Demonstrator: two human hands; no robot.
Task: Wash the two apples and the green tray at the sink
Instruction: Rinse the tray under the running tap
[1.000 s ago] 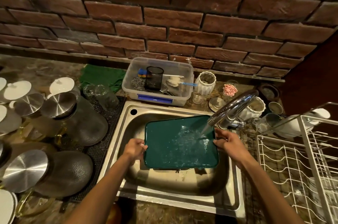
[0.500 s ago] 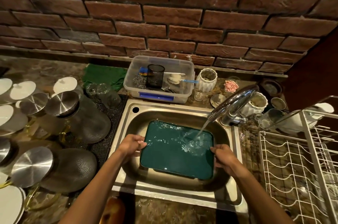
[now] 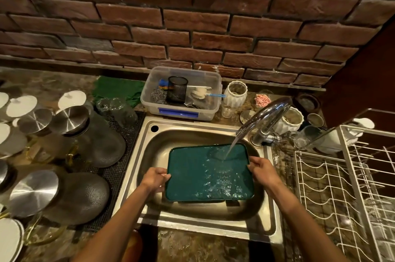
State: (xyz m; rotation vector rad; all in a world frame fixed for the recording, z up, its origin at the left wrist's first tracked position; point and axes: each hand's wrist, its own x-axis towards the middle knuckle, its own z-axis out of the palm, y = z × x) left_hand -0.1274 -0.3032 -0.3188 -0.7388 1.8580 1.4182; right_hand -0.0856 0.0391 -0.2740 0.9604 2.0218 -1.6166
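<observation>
The green tray (image 3: 192, 167) lies flat over the steel sink (image 3: 192, 133), held by both short edges. My left hand (image 3: 155, 178) grips its left edge and my right hand (image 3: 261, 167) grips its right edge. Water runs from the chrome faucet (image 3: 265, 114) onto the tray's far right part and spreads across it. A reddish-orange rounded shape, probably an apple (image 3: 133, 244), shows on the counter at the sink's front edge, partly hidden by my left forearm. No second apple is in view.
A clear plastic box (image 3: 181, 110) with scrubbers and a mesh cup stands behind the sink. Glass jars with steel lids (image 3: 70, 120) crowd the left counter on a black mat. A white wire dish rack (image 3: 346, 187) stands at the right. White ceramic jars (image 3: 235, 94) sit near the faucet.
The tray dipped lower into the sink half a second ago and now sits level again, with the water stream landing nearer its far right corner. Both hands kept their grip.
</observation>
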